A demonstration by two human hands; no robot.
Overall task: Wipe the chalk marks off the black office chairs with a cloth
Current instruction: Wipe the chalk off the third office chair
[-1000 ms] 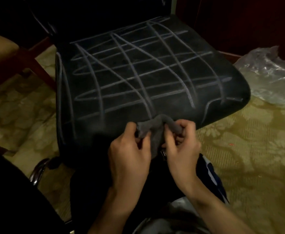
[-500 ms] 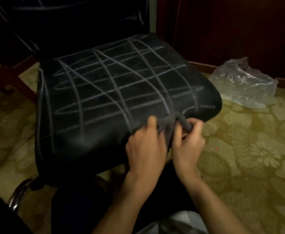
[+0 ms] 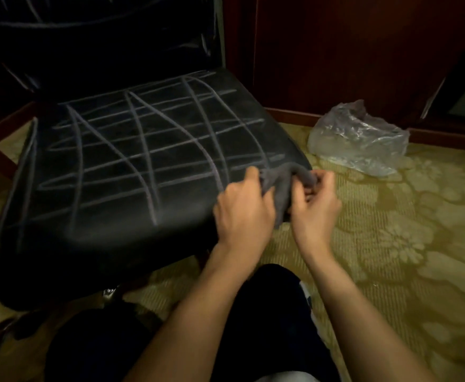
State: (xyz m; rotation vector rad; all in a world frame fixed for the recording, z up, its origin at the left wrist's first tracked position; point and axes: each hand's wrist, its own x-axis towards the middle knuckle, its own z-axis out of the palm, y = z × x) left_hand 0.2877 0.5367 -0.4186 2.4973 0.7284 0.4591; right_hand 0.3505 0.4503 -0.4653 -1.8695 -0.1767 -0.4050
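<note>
Left hand and right hand close together, fingers curled, forearms outstretched.

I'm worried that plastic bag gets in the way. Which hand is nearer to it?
Right. The right hand grips the cloth just off the seat's corner, on the plastic bag's side; the left hand holds the cloth over the seat edge, farther away.

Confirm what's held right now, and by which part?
A grey cloth, bunched between both hands: left hand grips its left side, right hand its right end.
</note>
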